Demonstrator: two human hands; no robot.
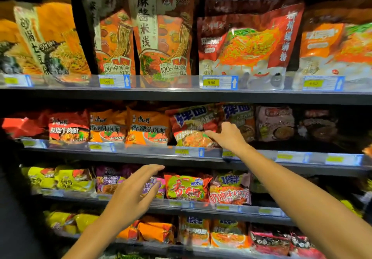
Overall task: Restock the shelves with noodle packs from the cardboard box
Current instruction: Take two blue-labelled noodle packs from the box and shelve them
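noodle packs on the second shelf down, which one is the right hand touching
The red pack with blue lettering, beside the two orange packs. The right hand has its fingers on that pack's lower right corner.

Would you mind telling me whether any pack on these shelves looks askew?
Yes: the red-and-blue noodle pack on the second shelf tilts left, unlike its upright orange neighbours. The right hand touches it.

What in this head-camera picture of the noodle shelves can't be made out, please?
- Cardboard box: nowhere in the head view.
- Purple packs: partly hidden by the left hand.
- Far-right packs on the second shelf: too dark to read.
- Price tags under the right hand: blurred.
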